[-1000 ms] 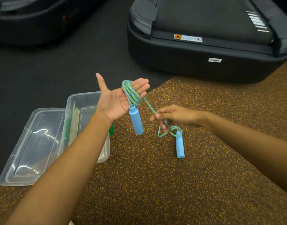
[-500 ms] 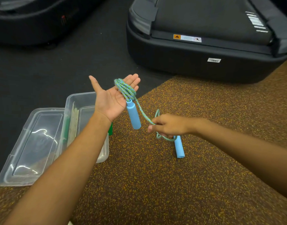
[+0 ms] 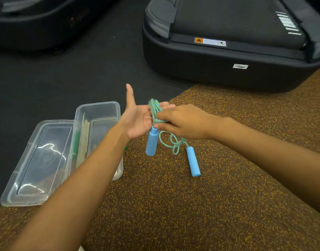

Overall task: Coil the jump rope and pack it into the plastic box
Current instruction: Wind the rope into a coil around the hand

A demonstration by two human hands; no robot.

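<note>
The jump rope (image 3: 155, 110) is a green-and-blue cord with two light blue handles. Several turns of it sit wound around the fingers of my left hand (image 3: 137, 120), palm up, thumb raised. One handle (image 3: 152, 141) hangs below that hand. My right hand (image 3: 180, 121) pinches the cord against the coil at my left fingers. A loose tangle of cord (image 3: 173, 144) leads down to the second handle (image 3: 193, 161), which lies on the speckled mat. The clear plastic box (image 3: 96, 109) stands open on the left, partly behind my left forearm.
The box's clear lid (image 3: 38, 160) lies beside it on the left, and pale and green items lie inside the box. A large black machine base (image 3: 228, 57) stands behind the brown speckled mat (image 3: 173, 205). Dark floor lies to the left.
My right hand has come up from over the mat to my left fingers, bringing the cord onto the coil. The slack between the hands has shortened, and the second handle has stayed on the mat.
</note>
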